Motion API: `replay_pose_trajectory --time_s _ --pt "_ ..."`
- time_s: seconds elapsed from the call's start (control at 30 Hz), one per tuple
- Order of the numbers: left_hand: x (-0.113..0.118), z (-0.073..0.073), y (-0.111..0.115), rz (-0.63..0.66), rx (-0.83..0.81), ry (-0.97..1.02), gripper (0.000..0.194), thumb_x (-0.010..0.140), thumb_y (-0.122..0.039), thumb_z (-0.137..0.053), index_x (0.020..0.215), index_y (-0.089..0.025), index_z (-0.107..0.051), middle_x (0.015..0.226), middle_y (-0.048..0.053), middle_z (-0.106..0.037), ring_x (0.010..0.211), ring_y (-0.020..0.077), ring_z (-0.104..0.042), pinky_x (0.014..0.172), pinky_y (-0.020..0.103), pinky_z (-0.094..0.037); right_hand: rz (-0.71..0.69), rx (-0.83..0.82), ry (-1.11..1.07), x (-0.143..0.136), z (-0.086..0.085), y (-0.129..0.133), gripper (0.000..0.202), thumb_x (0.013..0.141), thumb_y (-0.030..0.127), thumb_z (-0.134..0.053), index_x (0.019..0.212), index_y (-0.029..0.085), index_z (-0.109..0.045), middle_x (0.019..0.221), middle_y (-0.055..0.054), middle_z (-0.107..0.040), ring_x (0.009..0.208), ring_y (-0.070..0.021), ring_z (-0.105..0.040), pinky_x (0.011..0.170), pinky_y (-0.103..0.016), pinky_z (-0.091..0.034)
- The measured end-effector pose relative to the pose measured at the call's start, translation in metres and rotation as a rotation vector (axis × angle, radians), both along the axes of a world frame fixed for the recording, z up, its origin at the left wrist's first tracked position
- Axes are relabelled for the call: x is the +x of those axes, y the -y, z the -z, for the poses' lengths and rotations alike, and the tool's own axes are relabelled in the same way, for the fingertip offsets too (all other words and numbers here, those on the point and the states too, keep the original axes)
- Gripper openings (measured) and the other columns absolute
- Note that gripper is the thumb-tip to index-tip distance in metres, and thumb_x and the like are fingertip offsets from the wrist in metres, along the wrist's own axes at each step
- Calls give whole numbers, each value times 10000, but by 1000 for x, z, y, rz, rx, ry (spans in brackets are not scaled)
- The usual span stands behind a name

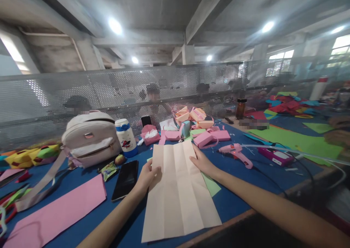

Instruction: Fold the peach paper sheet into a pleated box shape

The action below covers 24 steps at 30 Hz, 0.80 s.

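A cream sheet of paper (179,193) with long lengthwise creases is held over the blue table in front of me. My left hand (147,175) grips its left edge, thumb on top and fingers behind. On the opposite edge, near the far corner, my right hand (203,162) pinches the paper the same way. Part of a light green sheet (212,185) shows from under its right side. To the left of my left hand lies a black phone (125,180). A pink glue gun (237,155) rests on the table beyond my right forearm.
A pale backpack (90,138), a water bottle (126,138) and a pink sheet (60,211) are on the left. Folded paper boxes (202,138) are piled behind the cream paper. A perforated metal screen (175,82) runs along the back. A purple box (275,156) and cables lie right.
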<state>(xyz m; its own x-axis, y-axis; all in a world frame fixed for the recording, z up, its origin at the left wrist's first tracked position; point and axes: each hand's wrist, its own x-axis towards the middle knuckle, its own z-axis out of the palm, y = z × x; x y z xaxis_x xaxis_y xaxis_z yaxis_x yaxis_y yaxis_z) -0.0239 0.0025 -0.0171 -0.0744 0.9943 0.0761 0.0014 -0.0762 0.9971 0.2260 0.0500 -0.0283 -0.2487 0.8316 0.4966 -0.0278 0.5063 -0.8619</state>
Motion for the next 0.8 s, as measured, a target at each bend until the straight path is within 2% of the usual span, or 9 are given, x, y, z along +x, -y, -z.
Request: replay_pose_trajectory --time_s 0.13,0.37,0.47,0.63,0.73,0.8 --pt "-1 0 1 -3 -1 -4 322 752 -166 -724 1050 -128 -611 787 8 -712 647 157 -679 608 258 -520 1 -1 8 0 -3 4 716 755 176 -558 1456 246 -425 1487 -51 -459 1443 -234 -306 1208 -449 -168" --pt "-2 3 -1 -6 -23 -18 178 911 -240 -650 1046 -128 -619 816 3 -682 633 127 -651 596 261 -532 -5 -22 4 1 -3 8 720 738 173 -592 1441 243 -454 1487 -53 -462 1422 -243 -345 1205 -449 -179" --pt "-1 3 -1 -12 -20 -12 220 859 -236 -686 1038 -129 -615 785 0 -686 604 131 -648 582 259 -520 2 -42 -10 0 -3 8 725 724 188 -615 1431 250 -468 1500 -44 -446 1433 -249 -325 1210 -456 -154" --pt "1 1 2 -9 1 10 492 582 -258 -780 1027 -139 -609 750 29 -721 633 215 -688 576 273 -502 0 -94 -59 0 -9 8 755 703 255 -675 1429 240 -471 1528 -65 -404 1446 -264 -298 1210 -461 -156" --pt "1 -1 3 -18 17 12 502 539 -294 -768 995 -142 -622 771 47 -729 689 242 -698 608 280 -504 13 -142 -107 10 -24 21 736 749 360 -677 1443 283 -444 1562 -54 -346 1464 -268 -254 1194 -493 -205" --pt "1 0 3 -19 21 11 492 538 -299 -762 984 -140 -630 778 53 -730 708 245 -698 621 282 -506 31 -159 -159 25 -40 41 656 822 410 -633 1442 310 -440 1579 -32 -312 1474 -238 -230 1202 -465 -203"
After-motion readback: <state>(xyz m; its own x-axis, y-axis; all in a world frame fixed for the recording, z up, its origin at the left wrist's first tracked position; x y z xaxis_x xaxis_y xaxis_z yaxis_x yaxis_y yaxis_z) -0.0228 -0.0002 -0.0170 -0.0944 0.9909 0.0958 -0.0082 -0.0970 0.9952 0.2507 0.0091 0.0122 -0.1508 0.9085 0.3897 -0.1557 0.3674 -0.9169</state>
